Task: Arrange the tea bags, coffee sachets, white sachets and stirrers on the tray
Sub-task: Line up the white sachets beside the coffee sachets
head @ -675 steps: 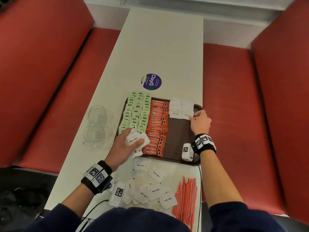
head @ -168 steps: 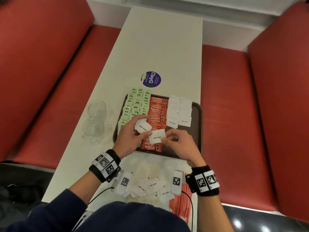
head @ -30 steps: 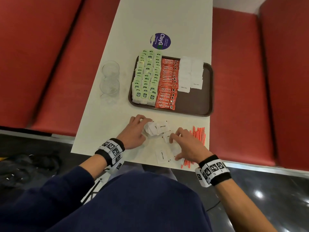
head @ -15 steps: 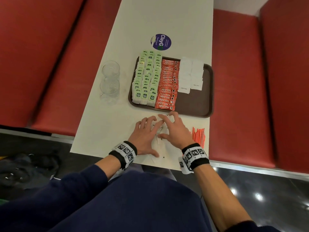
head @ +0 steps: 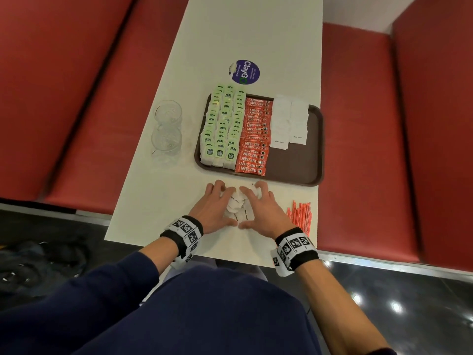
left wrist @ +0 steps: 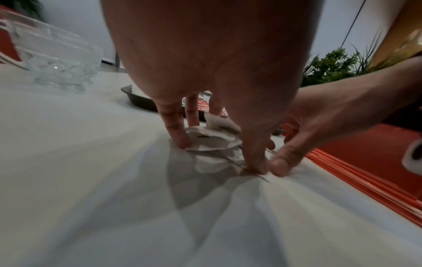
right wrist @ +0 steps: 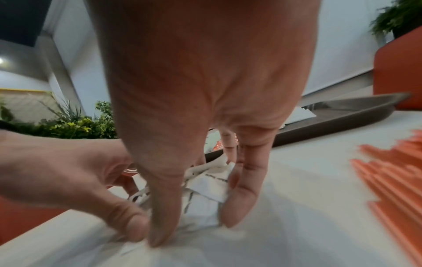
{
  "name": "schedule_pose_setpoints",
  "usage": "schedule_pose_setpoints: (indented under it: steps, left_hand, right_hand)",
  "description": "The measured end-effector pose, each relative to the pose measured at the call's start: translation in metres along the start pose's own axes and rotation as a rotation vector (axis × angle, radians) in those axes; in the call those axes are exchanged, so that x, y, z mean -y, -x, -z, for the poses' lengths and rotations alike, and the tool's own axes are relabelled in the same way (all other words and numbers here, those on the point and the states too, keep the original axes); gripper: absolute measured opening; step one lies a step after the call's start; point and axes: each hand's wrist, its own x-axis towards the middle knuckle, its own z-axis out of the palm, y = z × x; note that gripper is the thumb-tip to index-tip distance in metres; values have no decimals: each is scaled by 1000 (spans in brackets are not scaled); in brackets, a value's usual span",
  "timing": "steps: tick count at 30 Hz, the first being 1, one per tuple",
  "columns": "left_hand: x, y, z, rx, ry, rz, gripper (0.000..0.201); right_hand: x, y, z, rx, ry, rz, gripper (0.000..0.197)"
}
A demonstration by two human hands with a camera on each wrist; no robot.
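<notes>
White sachets bunched, mostly hidden btwn left hand & right hand, both grips cupping pile.

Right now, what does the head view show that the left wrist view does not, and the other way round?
Only the head view shows the rows of tea bags, the round sticker and the white sachets on the tray. Only the left wrist view shows green plants behind the arm. Both show the left hand and right hand cupped around the loose white sachets, the tray, the glass cups and the stirrers.
</notes>
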Motion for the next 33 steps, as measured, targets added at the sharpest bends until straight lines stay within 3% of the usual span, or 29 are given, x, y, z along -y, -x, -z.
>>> schedule_pose_setpoints:
  steps: [3,5,8,11,16,22,25,29,33]
  left_hand:
    - [0,-1,0,-40,62,6,79]
    - [2,0,2,-29,43,-5,81]
    - [5,2,3,6,-98,-26,86]
    - [3,2,0,3,-181,-18,72]
    - [-1,-3,-6,6,-221,-65,50]
    - [2,-11,-4,-48,-307,-162,40]
    - [5,-18,-1,-76,-206,-169,35]
    - [8,-23,10,-108,113,-160,31]
    - [4,-20,22,-168,381,-169,35]
  right_hand:
    - [10,-5,-6,-57,-50,19,82]
    - [12,-7,-8,-70,-60,20,73]
    - [15,-4,-10,-111,13,-5,70]
    - [19,1,-10,-146,179,-64,77]
    - [20,-6,-10,-107,87,-1,56]
    - [17,-11,-14,-135,71,33,44]
    - [15,-14,-9,-156,-19,46,34]
    - [5,-22,9,-163,-284,36,22]
    - [-3,-20,33,-220,-371,57,17]
